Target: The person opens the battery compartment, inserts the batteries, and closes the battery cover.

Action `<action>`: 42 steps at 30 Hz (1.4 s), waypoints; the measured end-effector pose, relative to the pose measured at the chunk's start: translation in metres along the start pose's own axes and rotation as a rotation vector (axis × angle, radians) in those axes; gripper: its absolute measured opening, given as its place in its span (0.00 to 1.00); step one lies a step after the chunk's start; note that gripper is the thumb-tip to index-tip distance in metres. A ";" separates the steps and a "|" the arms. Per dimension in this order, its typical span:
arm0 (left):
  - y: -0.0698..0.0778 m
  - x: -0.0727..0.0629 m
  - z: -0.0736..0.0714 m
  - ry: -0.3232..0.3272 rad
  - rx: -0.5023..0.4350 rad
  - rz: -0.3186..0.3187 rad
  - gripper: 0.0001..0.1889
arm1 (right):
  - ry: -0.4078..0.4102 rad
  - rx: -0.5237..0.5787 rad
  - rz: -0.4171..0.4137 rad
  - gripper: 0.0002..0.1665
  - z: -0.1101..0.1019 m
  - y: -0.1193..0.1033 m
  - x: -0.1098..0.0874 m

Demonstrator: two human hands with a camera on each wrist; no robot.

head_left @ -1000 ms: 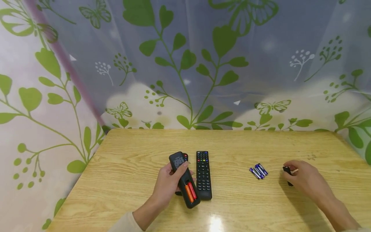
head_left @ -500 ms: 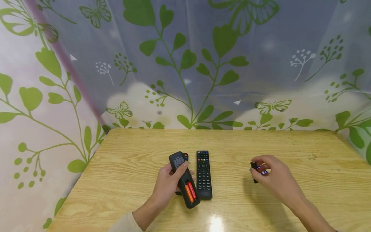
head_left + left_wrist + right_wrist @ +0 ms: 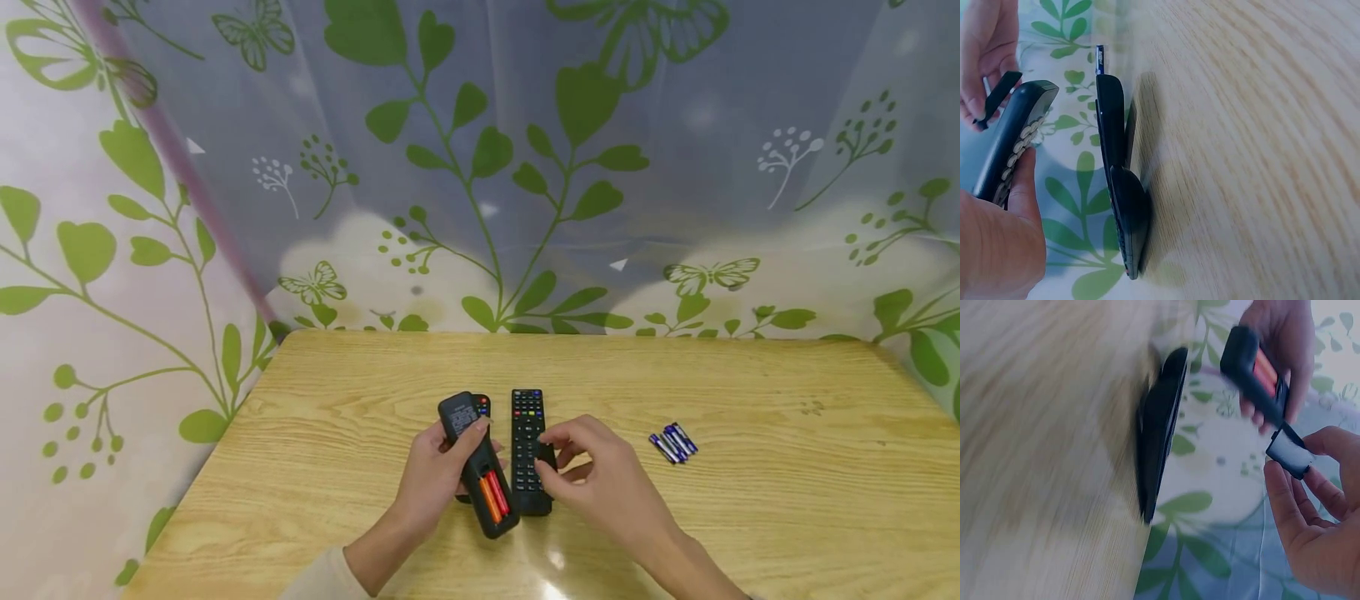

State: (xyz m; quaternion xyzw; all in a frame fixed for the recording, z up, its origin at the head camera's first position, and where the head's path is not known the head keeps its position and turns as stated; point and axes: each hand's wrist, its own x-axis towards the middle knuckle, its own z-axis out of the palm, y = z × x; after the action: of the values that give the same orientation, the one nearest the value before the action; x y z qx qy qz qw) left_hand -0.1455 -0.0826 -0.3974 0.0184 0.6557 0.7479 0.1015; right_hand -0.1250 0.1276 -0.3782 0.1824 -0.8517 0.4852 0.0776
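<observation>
My left hand [image 3: 429, 467] grips a black remote control [image 3: 459, 417], back side up, above the table. Its battery compartment is uncovered, and two batteries [image 3: 493, 497], orange and red, lie side by side in it. Thumb and fingers of my right hand [image 3: 611, 479] pinch a small black battery cover [image 3: 1289, 454], just right of the held remote. In the right wrist view the cover's pale inner face shows. Below the hands a second remote [image 3: 528, 493] lies with its buttons up, partly hidden by the cover and fingers. A third remote [image 3: 482, 405] is mostly hidden under the held one.
Several blue and silver batteries [image 3: 673, 442] lie together on the wooden table [image 3: 360, 375], right of the remotes. Behind the table hangs a curtain [image 3: 315, 242] with a green leaf and butterfly print.
My right hand has moved left across the table with the battery cover, past the loose batteries, to beside the held remote. My left hand keeps its hold, almost still.
</observation>
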 end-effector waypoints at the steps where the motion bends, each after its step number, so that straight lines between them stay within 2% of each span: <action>1: 0.000 0.000 0.000 0.002 0.001 0.001 0.29 | -0.007 0.012 -0.019 0.13 0.004 -0.002 0.000; 6: -0.001 0.000 0.001 0.022 0.022 0.013 0.28 | -0.053 0.048 -0.042 0.12 0.023 -0.013 0.000; 9: -0.001 0.000 0.001 0.033 0.034 0.017 0.27 | -0.063 0.058 -0.040 0.11 0.031 -0.017 -0.001; 13: -0.001 0.000 0.001 0.034 0.036 0.010 0.25 | -0.062 0.051 -0.079 0.11 0.038 -0.018 -0.001; 25: -0.002 0.001 -0.002 0.016 0.034 0.013 0.25 | -0.032 -0.017 -0.112 0.10 0.045 -0.017 -0.002; 42: -0.003 -0.001 -0.003 0.040 0.048 0.013 0.26 | -0.016 -0.143 -0.125 0.10 0.052 -0.017 -0.002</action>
State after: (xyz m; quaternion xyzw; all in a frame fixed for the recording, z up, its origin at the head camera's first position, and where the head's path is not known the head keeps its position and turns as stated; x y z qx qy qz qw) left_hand -0.1447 -0.0850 -0.4003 0.0100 0.6751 0.7330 0.0828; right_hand -0.1146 0.0758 -0.3919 0.2329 -0.8717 0.4159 0.1136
